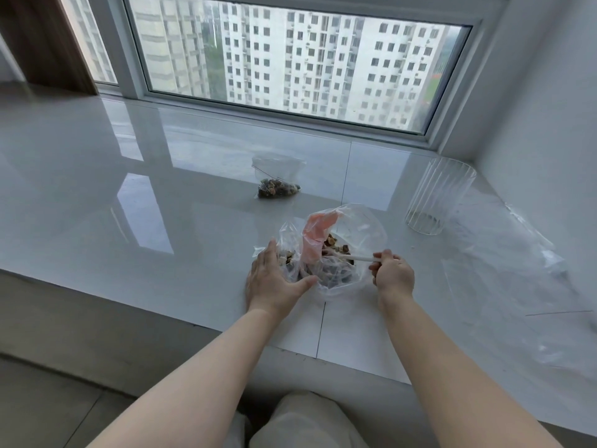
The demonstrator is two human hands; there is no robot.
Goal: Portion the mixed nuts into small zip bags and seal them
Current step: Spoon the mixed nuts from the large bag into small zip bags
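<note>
The large clear bag (332, 253) of mixed nuts (336, 245) sits on the glossy white worktop (129, 189), with no readable writing on it. The left hand (271, 279) rests flat-fingered against its side; the right hand (392, 271) grips a white spoon handle (361, 258). Beyond lies a filled small zip bag (277, 185); a ribbed clear glass (436, 198) stands right.

The spoon (358, 258) bowl is hidden among nuts inside the crumpled bag (355, 227); clear plastic sheets (517, 253) run off the right edge.
</note>
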